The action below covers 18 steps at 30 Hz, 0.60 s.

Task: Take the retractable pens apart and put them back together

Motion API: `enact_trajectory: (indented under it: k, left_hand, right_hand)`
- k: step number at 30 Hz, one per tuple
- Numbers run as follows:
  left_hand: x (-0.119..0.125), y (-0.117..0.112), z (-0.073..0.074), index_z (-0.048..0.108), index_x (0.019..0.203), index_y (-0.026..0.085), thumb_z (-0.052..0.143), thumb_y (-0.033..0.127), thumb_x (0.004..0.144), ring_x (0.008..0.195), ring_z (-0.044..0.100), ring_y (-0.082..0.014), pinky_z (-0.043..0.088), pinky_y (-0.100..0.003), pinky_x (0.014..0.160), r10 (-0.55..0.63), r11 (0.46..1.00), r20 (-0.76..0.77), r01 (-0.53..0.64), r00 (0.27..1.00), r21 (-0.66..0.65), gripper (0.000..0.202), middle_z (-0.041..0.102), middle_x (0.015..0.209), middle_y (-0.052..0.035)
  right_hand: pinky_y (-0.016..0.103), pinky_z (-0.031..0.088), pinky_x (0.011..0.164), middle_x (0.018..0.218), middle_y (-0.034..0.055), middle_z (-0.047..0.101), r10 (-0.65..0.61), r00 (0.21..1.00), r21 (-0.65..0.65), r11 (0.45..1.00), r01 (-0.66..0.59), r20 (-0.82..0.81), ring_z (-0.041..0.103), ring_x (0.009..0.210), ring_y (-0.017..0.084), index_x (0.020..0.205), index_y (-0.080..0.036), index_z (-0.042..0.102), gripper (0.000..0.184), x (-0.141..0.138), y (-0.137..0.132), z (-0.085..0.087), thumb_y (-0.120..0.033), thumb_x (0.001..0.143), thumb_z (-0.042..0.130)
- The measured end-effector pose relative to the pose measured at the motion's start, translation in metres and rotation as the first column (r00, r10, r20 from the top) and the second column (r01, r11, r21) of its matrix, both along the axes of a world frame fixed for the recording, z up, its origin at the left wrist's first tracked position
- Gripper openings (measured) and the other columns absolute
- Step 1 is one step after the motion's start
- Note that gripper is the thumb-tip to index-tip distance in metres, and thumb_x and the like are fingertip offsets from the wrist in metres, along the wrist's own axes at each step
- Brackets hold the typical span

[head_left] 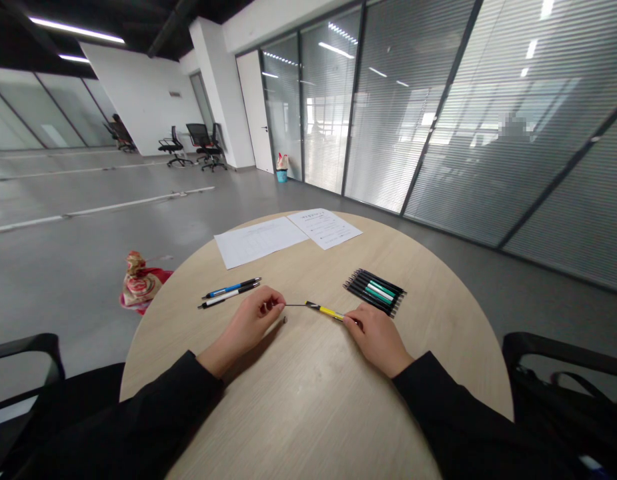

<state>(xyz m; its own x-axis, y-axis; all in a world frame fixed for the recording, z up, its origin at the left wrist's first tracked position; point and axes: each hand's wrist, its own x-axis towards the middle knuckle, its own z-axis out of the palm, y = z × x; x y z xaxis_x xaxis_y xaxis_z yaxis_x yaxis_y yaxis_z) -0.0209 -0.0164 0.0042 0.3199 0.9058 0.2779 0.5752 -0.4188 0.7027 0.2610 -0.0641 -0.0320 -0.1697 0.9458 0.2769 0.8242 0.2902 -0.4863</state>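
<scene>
Centrally on the tabletop, a yellow-and-black pen (324,310) sits nearly level between the two hands, though whether it touches the wood is hard to tell. A thin grey rod (295,305) runs from its black tip into the left hand (248,330), whose grip is closed, thumb and fingers pinched on the rod's end. The right hand (377,340) has its grip curled closed over the far end of the barrel, hiding that end. Whether the rod is a refill cannot be made out, and a tiny object (285,320) just beside the left hand is too small to name.

The round, pale wood-grain tabletop (308,413) also carries a blue-and-black pen (231,288) and a white-and-black pen (223,298) side by side at left. At right lies a row of black pens (375,292) with green and white markings. Farther off are a ruled sheet (261,241) and a printed sheet (324,228). Beyond, a red-and-beige sack (141,283) sits on the grey floor (88,227) at left, a glass partition with blinds (438,113) runs along the right, and black office chairs (203,143) stand far left.
</scene>
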Motion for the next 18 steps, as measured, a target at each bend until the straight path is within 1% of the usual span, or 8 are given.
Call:
enact_trajectory:
  k: [2, 7, 10, 15, 18]
  left_hand:
    - [0.001, -0.001, 0.0, 0.066, 0.082, 0.019, 0.06, 0.032, 0.088, 0.07, 0.053, -0.0182, 0.042, -0.03, 0.064, -0.014, 1.0, -0.005, 0.014, 1.0, 0.003, 0.015, 0.064, 0.081, -0.0044]
    - [0.0, -0.001, -0.002, 0.066, 0.085, 0.019, 0.059, 0.033, 0.089, 0.07, 0.055, -0.0185, 0.043, -0.03, 0.065, -0.072, 0.997, -0.021, 0.071, 0.997, -0.026, 0.016, 0.064, 0.082, -0.0043]
    - [0.0, -0.001, -0.003, 0.067, 0.085, 0.02, 0.059, 0.032, 0.089, 0.071, 0.055, -0.0185, 0.042, -0.03, 0.065, -0.091, 0.996, -0.035, 0.09, 0.995, -0.026, 0.015, 0.064, 0.082, -0.0038]
    - [0.003, -0.005, -0.004, 0.066, 0.086, 0.02, 0.057, 0.031, 0.092, 0.072, 0.055, -0.0187, 0.042, -0.03, 0.067, -0.128, 0.992, -0.038, 0.127, 0.991, -0.02, 0.016, 0.063, 0.083, -0.0038]
    - [0.006, -0.006, -0.006, 0.066, 0.085, 0.02, 0.057, 0.03, 0.093, 0.076, 0.057, -0.0193, 0.044, -0.031, 0.07, -0.17, 0.985, -0.047, 0.169, 0.984, -0.021, 0.016, 0.064, 0.085, -0.0045]
  right_hand:
    - [0.027, 0.041, 0.067, 0.084, 0.0053, 0.065, -0.001, 0.997, -0.002, 1.0, 0.001, 0.075, 0.062, 0.078, 0.018, 0.085, -0.022, 0.076, 0.029, -0.002, -0.002, 0.001, -0.026, 0.102, 0.054]
    - [0.028, 0.039, 0.062, 0.087, 0.006, 0.064, -0.005, 0.966, 0.034, 0.999, -0.004, 0.257, 0.061, 0.078, 0.018, 0.086, -0.022, 0.074, 0.024, -0.005, -0.005, 0.002, -0.027, 0.102, 0.056]
    - [0.028, 0.038, 0.062, 0.087, 0.0067, 0.064, -0.01, 0.946, 0.046, 0.999, -0.005, 0.325, 0.06, 0.077, 0.019, 0.085, -0.021, 0.073, 0.023, -0.007, -0.006, 0.004, -0.026, 0.101, 0.057]
    - [0.03, 0.039, 0.063, 0.088, 0.008, 0.064, -0.014, 0.946, 0.043, 0.999, 0.0, 0.323, 0.061, 0.078, 0.02, 0.084, -0.018, 0.07, 0.023, -0.009, -0.009, 0.01, -0.023, 0.101, 0.056]
    - [0.03, 0.042, 0.067, 0.092, 0.009, 0.064, -0.013, 0.958, 0.057, 0.998, -0.004, 0.288, 0.062, 0.083, 0.021, 0.089, -0.018, 0.07, 0.019, -0.01, -0.011, 0.012, -0.024, 0.1, 0.055]
